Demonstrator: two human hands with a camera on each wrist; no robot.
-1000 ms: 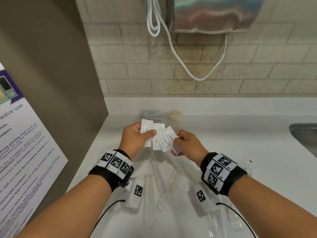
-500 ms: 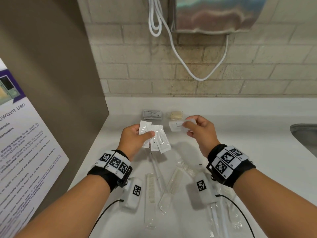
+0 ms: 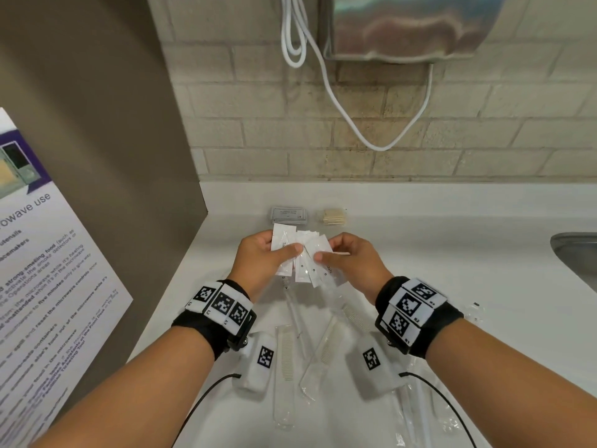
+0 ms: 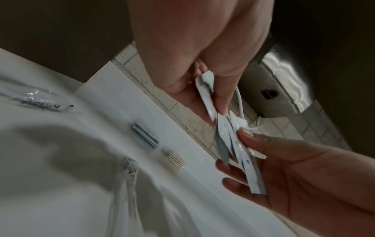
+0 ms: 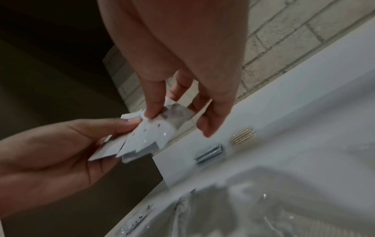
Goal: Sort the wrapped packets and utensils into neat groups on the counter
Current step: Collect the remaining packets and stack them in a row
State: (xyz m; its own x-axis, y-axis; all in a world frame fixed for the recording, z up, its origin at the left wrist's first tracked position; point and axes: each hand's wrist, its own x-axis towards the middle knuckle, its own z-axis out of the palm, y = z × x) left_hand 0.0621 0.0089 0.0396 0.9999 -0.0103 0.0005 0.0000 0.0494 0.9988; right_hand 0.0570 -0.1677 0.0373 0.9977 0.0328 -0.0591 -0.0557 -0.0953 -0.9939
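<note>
Above the white counter my left hand grips a fan of several white wrapped packets between thumb and fingers. My right hand pinches the right side of the same fan. From the left wrist view the packets show edge-on between both hands. In the right wrist view the right forefinger and thumb pinch one packet. At the back lie a grey packet stack and a bundle of toothpicks. Clear-wrapped combs and a wrapped toothbrush lie under my wrists.
A brown side panel with a poster closes the left. A steel sink cuts in at the right edge. A hand dryer and a white cable hang on the brick wall. More clear-wrapped items lie at front right.
My right hand drew one white packet out of the fan toward the toothpicks, then came back. It now pinches the fan again. The fan looks fuller than half a second ago.
</note>
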